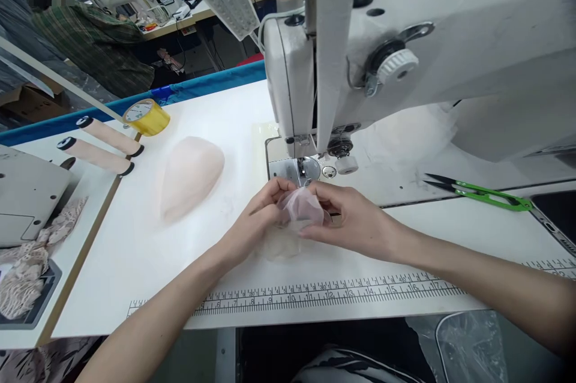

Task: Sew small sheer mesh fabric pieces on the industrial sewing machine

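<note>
Both hands pinch a small piece of sheer pale-pink fabric (pixel 302 208) just in front of the sewing machine's needle area (pixel 306 167). My left hand (pixel 263 209) grips its left edge between thumb and fingers. On the other side, my right hand (pixel 342 215) has its fingers closed on the right edge. The fabric is bunched and folded, and part of it hangs toward the table's front. To the left, a pale-pink cup-shaped fabric piece (pixel 193 176) lies on the white table (pixel 234 101). The fingertips partly hide the fabric's far edge.
Green-handled thread snips (pixel 490 196) lie at the right, beside a dark phone-like device (pixel 558 218). Two thread cones (pixel 96 156) and a yellow tape roll (pixel 147 117) sit at the left. A printed ruler (pixel 315 293) runs along the front edge. A person in a plaid shirt (pixel 90 41) sits beyond.
</note>
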The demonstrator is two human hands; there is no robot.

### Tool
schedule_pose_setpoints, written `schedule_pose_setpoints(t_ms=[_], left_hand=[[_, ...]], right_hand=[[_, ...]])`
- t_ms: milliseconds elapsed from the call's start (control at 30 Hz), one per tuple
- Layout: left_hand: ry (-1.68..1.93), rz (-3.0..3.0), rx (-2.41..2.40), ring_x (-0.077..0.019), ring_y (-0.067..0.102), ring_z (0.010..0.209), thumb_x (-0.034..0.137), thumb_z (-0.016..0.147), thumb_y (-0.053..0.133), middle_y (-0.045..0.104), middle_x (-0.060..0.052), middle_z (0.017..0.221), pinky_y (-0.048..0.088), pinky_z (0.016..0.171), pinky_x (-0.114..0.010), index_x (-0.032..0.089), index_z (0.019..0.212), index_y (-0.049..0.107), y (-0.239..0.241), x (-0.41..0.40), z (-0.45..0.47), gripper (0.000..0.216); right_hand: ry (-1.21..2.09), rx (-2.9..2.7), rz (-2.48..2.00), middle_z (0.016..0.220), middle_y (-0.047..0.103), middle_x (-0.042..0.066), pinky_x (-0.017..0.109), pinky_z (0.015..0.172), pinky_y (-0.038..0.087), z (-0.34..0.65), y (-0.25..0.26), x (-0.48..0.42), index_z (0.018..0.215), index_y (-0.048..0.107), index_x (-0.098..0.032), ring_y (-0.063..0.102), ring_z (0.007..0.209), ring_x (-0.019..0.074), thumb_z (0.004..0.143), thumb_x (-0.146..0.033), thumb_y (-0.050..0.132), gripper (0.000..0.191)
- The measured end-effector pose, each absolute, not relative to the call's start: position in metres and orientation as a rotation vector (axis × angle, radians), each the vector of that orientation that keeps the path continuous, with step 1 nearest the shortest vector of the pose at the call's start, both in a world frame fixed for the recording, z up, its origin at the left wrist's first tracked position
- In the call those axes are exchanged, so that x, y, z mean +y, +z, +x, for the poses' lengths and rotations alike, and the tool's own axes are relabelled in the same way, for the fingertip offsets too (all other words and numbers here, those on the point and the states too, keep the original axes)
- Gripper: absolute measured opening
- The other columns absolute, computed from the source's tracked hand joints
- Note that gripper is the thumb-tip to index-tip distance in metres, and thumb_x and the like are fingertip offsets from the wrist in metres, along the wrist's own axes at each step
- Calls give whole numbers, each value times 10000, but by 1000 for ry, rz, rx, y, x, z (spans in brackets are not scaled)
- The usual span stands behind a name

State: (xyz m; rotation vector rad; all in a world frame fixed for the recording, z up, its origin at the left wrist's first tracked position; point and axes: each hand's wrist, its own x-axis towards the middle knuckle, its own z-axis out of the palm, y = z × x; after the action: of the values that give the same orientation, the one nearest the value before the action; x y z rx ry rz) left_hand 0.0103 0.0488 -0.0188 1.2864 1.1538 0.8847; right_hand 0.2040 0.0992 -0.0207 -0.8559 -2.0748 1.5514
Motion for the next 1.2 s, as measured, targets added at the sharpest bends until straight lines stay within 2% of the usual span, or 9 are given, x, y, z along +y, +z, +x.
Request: schedule_pose_setpoints(t_ms=[100,167,333,500,567,767,967,1067,1200], left_hand=[[856,1310,1185,-170,604,839,250,805,625,615,-42,965,519,651,-260,224,998,511,-15,47,13,227],[858,1290,1234,-140,593,702,278,761,720,623,-11,860,485,558,-229,222,978,512,-13,47,15,305],[887,1442,1376,-106,513,594,308,890,600,568,20,695,419,534,-229,194,842,592,-17,47,15,123],[932,1821,1438,-139,561,797,187,884,572,621,-15,907,453,698,-267,189,898,575,-22,48,15,14],[969,1820,1394,-141,563,827,192,845,635,614,-13,937,461,731,-270,191,900,552,-23,49,17,100],[979,1669,1460,-94,437,581,318,843,685,495,47,653,373,528,-218,197,721,466,-26,47,18,278],[970,1804,1594,-66,382,479,259,834,694,439,87,575,330,459,-190,214,781,496,-28,46,13,210],[977,1868,1594,-60,431,443,277,853,689,535,84,580,344,430,-182,227,885,603,-30,45,12,104],[1005,1992,1495,-92,647,599,228,890,646,743,21,873,492,525,-190,235,938,688,-32,44,11,64]], right_hand=[[1534,-2011,-883,867,616,-7,264,572,465,204,-23,99,931,561,-225,581,716,147,792,-226,658,170],[1572,-1921,-887,846,611,-12,260,579,465,206,-24,102,989,550,-226,585,713,145,765,-220,681,259],[1568,-1811,-917,788,592,-14,266,600,477,208,-29,109,948,577,-208,574,668,135,742,-291,734,271],[1380,-1880,-1009,783,610,-5,288,619,496,206,-30,107,934,592,-211,593,667,149,747,-282,728,242],[1353,-1921,-1003,812,629,4,290,626,507,205,-29,105,912,600,-213,603,684,152,746,-269,726,215],[1409,-1923,-887,845,684,3,283,686,537,205,-27,105,874,669,-222,642,758,154,786,-264,709,106],[1431,-1870,-968,751,697,7,256,490,481,209,-27,110,804,741,-220,571,555,118,785,-289,711,78],[1546,-1821,-960,742,700,14,260,526,536,209,-29,109,773,722,-197,629,577,133,781,-236,692,50],[1573,-1814,-923,799,712,17,290,684,596,208,-29,106,767,700,-192,689,727,166,776,-198,683,21]])
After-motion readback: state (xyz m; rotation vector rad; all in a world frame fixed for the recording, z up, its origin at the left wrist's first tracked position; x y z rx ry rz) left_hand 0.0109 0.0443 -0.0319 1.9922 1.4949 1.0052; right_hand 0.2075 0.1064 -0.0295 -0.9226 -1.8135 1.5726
